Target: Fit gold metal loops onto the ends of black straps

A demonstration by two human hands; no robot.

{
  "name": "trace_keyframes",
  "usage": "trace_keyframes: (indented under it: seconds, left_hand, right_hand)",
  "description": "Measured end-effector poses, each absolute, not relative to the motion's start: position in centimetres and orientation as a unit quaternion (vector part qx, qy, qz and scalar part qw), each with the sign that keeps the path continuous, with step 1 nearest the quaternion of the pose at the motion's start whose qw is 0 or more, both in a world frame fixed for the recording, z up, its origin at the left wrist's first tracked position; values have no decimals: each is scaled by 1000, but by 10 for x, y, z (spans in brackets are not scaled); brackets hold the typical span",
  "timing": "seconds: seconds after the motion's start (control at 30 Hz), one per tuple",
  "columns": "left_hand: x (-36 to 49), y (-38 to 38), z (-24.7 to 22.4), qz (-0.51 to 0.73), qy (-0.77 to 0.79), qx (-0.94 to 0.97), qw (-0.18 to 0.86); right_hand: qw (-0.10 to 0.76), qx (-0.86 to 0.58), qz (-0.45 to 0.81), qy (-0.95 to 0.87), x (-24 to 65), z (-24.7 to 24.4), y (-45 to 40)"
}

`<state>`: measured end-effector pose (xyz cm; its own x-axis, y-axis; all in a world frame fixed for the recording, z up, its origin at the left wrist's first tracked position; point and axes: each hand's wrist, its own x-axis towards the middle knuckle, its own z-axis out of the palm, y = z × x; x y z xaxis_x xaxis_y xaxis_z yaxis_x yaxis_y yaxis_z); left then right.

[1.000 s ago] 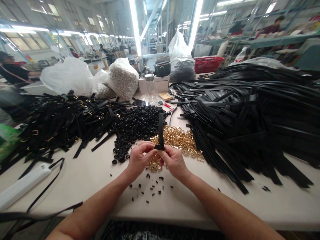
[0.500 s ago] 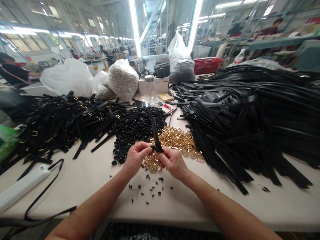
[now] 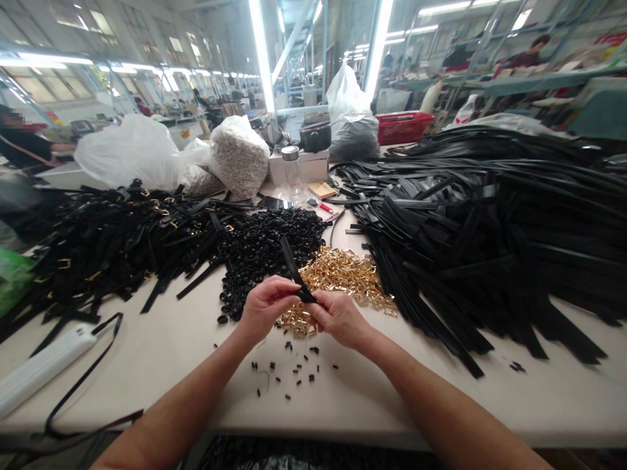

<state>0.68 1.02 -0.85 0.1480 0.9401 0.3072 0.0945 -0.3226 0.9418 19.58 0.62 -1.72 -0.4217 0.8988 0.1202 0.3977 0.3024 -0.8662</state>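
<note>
Between my hands, above the table, is a black strap [image 3: 292, 261] with its free end pointing up and away to the left. My left hand [image 3: 268, 305] pinches it between thumb and fingers. My right hand [image 3: 339, 318] grips its near end from the other side, where the fingers hide part of it. Just beyond the hands lie a heap of gold metal buckles [image 3: 350, 274] and a heap of small black loops [image 3: 269, 238]. Small black bits [image 3: 298, 372] are scattered on the table nearer to me.
Long black straps [image 3: 450, 248] are piled on the right. On the left lies a pile of straps with gold buckles [image 3: 127, 228], and a white power strip [image 3: 46, 369] with a cord. Plastic bags [image 3: 240, 160], a glass jar [image 3: 292, 171] and a red basket [image 3: 404, 128] stand behind.
The strap's free end has tilted further left. My left fingers have shifted slightly on it, while my right hand still grips the near end.
</note>
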Motion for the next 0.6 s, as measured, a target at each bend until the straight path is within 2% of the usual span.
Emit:
trace_keyframes:
  seconds: [0.13, 0.3, 0.4, 0.6]
  left_hand:
    - [2, 11, -6, 466, 384, 741, 292]
    - [3, 11, -7, 433, 357, 802, 203]
    - [3, 11, -8, 425, 363, 804, 200]
    - [-3, 16, -8, 405, 381, 785, 273]
  right_hand:
    - [272, -446, 346, -779, 199, -13, 8]
    - [240, -460, 261, -814, 201, -15, 11]
    - [230, -454, 258, -821, 201, -15, 11]
    - [224, -420, 297, -828, 201, -11, 8]
